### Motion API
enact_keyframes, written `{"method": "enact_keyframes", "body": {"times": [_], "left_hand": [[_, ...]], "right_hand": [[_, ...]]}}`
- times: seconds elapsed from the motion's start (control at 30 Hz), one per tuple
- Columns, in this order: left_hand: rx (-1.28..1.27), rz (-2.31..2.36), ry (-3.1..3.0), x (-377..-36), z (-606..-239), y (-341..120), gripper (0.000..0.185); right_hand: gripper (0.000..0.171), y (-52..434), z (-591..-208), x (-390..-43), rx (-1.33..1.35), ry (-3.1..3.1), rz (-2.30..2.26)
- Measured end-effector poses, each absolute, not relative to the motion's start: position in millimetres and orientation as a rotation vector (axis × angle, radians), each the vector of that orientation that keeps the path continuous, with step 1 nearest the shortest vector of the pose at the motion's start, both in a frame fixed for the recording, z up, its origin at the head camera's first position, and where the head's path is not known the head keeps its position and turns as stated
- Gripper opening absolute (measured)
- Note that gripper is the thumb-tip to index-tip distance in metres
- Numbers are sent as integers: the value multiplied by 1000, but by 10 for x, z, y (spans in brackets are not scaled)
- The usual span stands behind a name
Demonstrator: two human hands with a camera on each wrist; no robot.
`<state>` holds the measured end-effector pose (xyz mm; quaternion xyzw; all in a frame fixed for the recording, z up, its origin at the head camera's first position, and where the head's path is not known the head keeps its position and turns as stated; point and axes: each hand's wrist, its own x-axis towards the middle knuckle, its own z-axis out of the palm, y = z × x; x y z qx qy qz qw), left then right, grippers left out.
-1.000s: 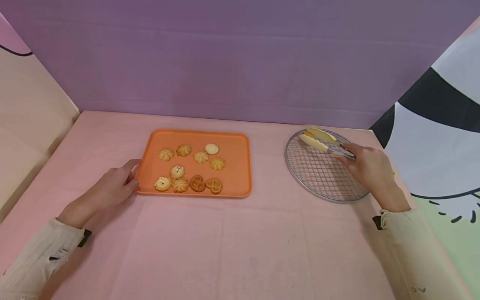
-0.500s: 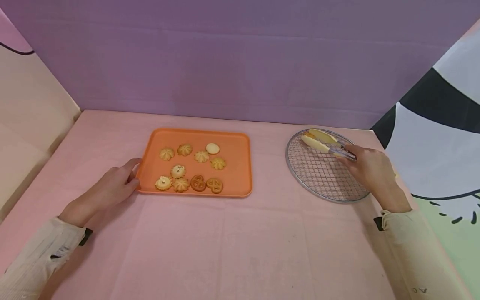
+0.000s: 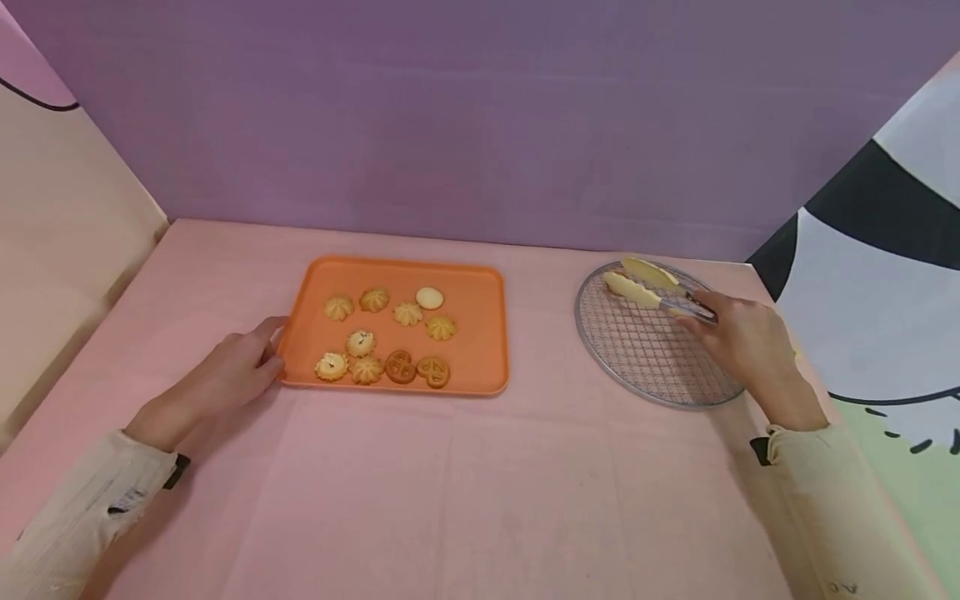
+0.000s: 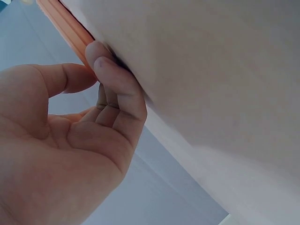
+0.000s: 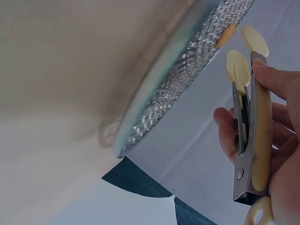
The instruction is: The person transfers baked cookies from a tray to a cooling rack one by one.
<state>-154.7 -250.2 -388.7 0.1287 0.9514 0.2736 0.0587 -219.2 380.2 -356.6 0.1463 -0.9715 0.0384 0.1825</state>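
Note:
My left hand pinches the left edge of an orange tray between thumb and fingers. On the tray lie several cookies: flower-shaped ones, pretzel-shaped ones, a plain round one and ones with pale tops. My right hand grips metal tongs with cream-coloured tips, held over a round wire mesh rack. The tips stand apart with nothing between them. In the right wrist view, an orange-brown cookie lies on the mesh beside them; in the head view the tongs mostly hide it.
A pink cloth covers the table. Behind it rises a purple backdrop. A pale side panel stands at left, and a panel with a black-and-white pattern at right.
The orange-brown cookie that showed between the tong tips is now clear of them, on the mesh. The whole head view has shifted slightly; my left hand keeps its place on the tray.

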Motion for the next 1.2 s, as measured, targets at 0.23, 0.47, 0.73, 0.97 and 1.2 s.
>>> {"method": "enact_keyframes", "body": {"times": [0.23,0.47,0.73,0.97,1.2], "left_hand": [[395,827,2889,-1533,-3919,-2508,54],[376,803,2897,-1503,-3927,-2533,54],[390,811,2901,-1499,-3944,-2527,53],[400,809,2906,-1531,-3929,-2517,53],[380,815,2886,-1553,-3890,-2500,54]], "right_hand": [[50,3731,-3543,-2156,460,-2682,142],[51,3611,-3582,-2140,469,-2701,182],[49,3426,-3596,-2146,598,-2585,175],[49,3190,-3532,-2161,726,-2502,153],[57,2879,-3497,-2143,810,-2528,144]]}}
